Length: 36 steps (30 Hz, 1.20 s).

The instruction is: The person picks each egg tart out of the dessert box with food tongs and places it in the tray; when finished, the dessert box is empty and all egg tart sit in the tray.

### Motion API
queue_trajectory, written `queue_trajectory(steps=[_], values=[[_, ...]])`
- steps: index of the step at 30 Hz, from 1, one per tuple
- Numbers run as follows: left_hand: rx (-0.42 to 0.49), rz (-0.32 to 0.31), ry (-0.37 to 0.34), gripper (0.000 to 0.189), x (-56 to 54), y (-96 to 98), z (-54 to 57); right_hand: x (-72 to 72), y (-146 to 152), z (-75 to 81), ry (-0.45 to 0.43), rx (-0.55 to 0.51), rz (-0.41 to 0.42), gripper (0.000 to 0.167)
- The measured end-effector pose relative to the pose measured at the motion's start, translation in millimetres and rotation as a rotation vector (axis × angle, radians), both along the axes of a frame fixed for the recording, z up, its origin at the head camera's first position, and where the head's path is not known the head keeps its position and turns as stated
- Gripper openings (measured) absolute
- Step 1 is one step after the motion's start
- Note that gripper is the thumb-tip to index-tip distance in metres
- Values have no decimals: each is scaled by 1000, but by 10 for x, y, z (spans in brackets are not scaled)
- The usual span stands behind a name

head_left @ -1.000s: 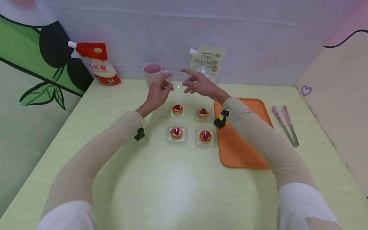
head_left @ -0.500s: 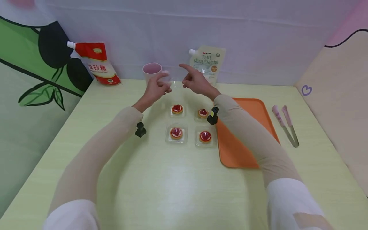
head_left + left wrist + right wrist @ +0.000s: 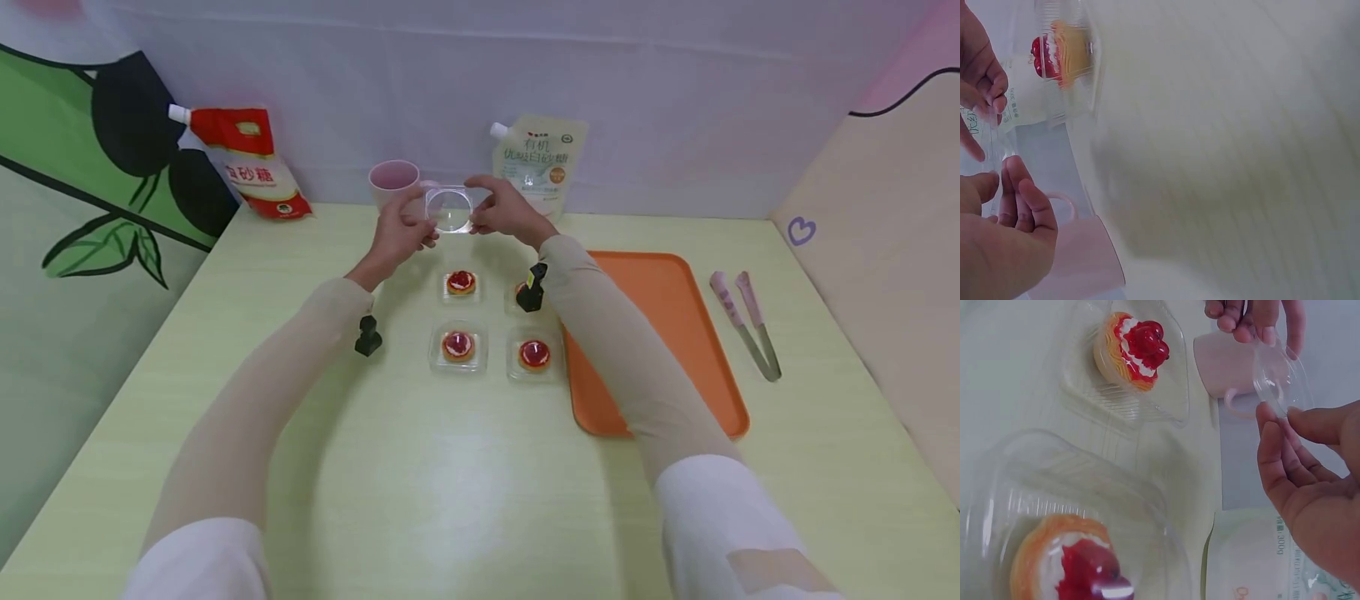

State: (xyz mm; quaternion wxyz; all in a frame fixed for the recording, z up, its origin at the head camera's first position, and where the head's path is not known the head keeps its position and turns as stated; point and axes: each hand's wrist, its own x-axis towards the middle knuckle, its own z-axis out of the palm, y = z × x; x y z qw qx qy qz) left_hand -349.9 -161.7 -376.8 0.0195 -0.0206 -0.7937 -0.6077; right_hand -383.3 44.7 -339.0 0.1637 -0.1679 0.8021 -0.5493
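Between both hands, above the back of the table, is a clear plastic lid [image 3: 448, 210] with a round raised middle. My left hand [image 3: 397, 229] pinches its left edge, thumb and fingers at the rim. The opposite edge is pinched by my right hand [image 3: 510, 210]; the right wrist view shows its thumb and fingertips on the thin rim. Below the hands, several red-topped tarts sit in clear plastic boxes, among them a front left tart [image 3: 458, 345] and a front right tart [image 3: 535, 355]. A back right tart [image 3: 520, 292] is partly hidden behind the right wrist camera.
A pink mug [image 3: 393, 177] stands just behind my left hand. Behind the right hand is a pale sugar pouch [image 3: 543, 158]; a red and white sugar bag [image 3: 258, 167] leans at the back left. An orange tray [image 3: 675, 333] lies under my right forearm, with tongs [image 3: 750, 325] beyond it.
My right hand has moved slightly left and now pinches the lid's right edge, its fingers earlier spread. The lid's broad face now shows toward the head camera. The tarts stay in place.
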Motion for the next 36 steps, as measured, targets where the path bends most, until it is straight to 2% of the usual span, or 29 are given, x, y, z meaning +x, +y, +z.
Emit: queue_trajectory(steps=[4, 13, 24, 28, 36], values=[[-5, -4, -30, 60, -12, -11, -29, -76, -44, -76, -32, 21, -21, 60], [-163, -5, -112, 59, -37, -86, -82, -137, -113, -207, -71, 90, -35, 61], [-179, 15, -162, 61, -89, -129, -210, -166, -167, -314, -149, 118, -53, 59], [-195, 11, -175, 61, -100, -126, -220, -173, -178, -336, -180, 150, -48, 61], [-223, 3, -178, 62, -115, -123, -214, -190, -192, -386, -124, 213, -28, 59]])
